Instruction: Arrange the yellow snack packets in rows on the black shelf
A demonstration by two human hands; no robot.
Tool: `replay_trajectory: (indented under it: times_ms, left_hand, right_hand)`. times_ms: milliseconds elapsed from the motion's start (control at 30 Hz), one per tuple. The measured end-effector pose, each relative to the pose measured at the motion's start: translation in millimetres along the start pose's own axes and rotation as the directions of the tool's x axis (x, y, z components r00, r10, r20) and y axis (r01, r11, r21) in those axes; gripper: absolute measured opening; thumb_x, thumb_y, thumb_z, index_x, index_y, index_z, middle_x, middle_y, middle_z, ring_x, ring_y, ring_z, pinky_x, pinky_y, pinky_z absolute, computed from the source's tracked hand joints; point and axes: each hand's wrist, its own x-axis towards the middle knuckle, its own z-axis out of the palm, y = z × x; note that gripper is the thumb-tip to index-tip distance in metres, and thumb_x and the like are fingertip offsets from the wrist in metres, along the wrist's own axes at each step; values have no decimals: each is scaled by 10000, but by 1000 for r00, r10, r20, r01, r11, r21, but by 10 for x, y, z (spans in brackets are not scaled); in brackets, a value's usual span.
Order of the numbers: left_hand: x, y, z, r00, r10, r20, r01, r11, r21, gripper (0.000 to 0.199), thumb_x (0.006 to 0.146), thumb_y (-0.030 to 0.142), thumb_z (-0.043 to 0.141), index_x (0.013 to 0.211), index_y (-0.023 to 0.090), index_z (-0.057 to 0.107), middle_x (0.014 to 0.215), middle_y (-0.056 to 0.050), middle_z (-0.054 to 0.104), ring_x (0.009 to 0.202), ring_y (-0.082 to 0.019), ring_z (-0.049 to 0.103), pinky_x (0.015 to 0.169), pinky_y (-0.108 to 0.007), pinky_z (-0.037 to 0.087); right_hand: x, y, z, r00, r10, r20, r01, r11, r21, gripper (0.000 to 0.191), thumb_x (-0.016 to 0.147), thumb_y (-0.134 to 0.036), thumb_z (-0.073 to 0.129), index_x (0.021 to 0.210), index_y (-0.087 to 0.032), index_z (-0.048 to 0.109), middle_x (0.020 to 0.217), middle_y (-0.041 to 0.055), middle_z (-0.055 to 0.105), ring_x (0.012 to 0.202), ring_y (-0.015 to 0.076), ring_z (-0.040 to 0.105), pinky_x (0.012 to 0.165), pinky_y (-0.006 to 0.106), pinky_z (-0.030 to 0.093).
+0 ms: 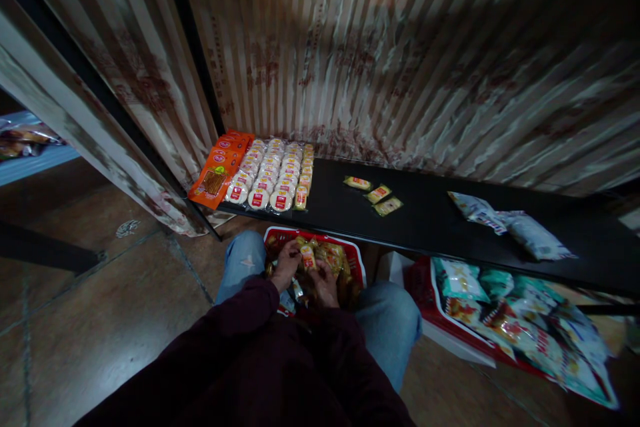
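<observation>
Over a red basket with a white rim point(357, 260), my left hand point(287, 265) and my right hand point(325, 282) close their fingers on one small yellow wrapped snack point(307, 257) with a red label. The basket between my knees holds more wrapped snacks point(333, 255) in yellowish wrappers. On the black shelf point(333, 197) in front stand rows of round white wrapped cakes point(260, 180), and along their right side runs a column of yellow wrapped snacks point(303, 180). Farther right on the shelf lie three loose yellow packets point(379, 193).
Orange snack bags point(217, 170) lie at the shelf's left end, and silver-white bags point(515, 223) toward its right. A second basket point(435, 293), full of chip-style bags point(525, 327), sits under the shelf at right. A pleated curtain point(325, 67) hangs behind; black posts point(193, 40) stand at left.
</observation>
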Motion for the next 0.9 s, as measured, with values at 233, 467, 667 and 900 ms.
replay_trajectory:
  times_ms: [233,467,667,900]
  left_hand:
    - [-64,-45,61,995,95,-33,-90,987,132,218,722,18,615,892,154,633,896,-42,666,876,-125,626,868,-265,491]
    - [-110,-25,103,998,61,-11,-59,990,124,212,731,3,606,878,152,639,938,-55,691,909,-134,639,897,-274,482]
    - [-120,-35,102,999,54,-1,-54,995,86,183,756,93,647,929,149,658,994,-76,700,953,-158,643,891,-279,486]
    - [-135,-44,104,996,-89,-18,88,996,-31,289,723,185,712,1008,145,680,1064,-92,701,993,-183,636,886,-280,468]
  right_hand:
    - [68,67,24,992,-116,-54,110,988,-104,408,621,-481,647,931,-231,561,951,44,665,922,223,625,901,394,491]
    - [20,58,45,977,-210,-37,199,961,-191,454,658,-476,602,1022,-211,544,1076,101,641,1057,250,598,970,417,451]
    - [-33,-18,66,977,-215,1,211,954,-214,435,688,-447,595,1053,-212,560,1086,97,661,1034,247,619,954,435,473]
    - [-58,-47,66,960,-273,66,280,932,-229,352,736,-394,559,1031,-224,643,1141,74,681,1123,235,603,1061,440,410]
